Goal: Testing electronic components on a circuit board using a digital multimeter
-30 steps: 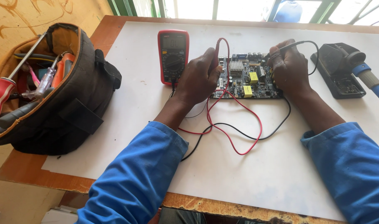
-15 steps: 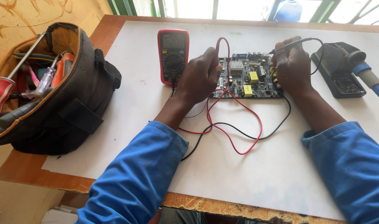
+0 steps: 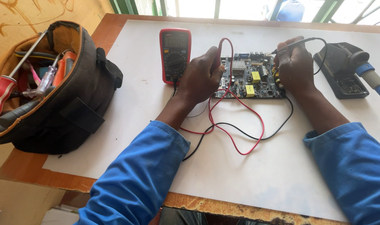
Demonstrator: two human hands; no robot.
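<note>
Head: hands [image 3: 202, 77] on green circuit board [image 3: 250, 77]

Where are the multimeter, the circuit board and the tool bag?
multimeter [image 3: 175, 54]: head view, on its dial.
circuit board [image 3: 250, 77]: head view, on the bare middle between the hands.
tool bag [image 3: 79, 104]: head view, on its dark outer side.

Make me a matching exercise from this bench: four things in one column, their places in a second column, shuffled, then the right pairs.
Things:
1. multimeter
2. tool bag
3. soldering iron stand
4. circuit board

Places:
A. far right of the white sheet, beyond the right hand
B. between the two hands
C. left edge of the table, open, screwdrivers inside
D. just left of the left hand, face up

Pairs: 1-D, 2-C, 3-A, 4-B
</note>
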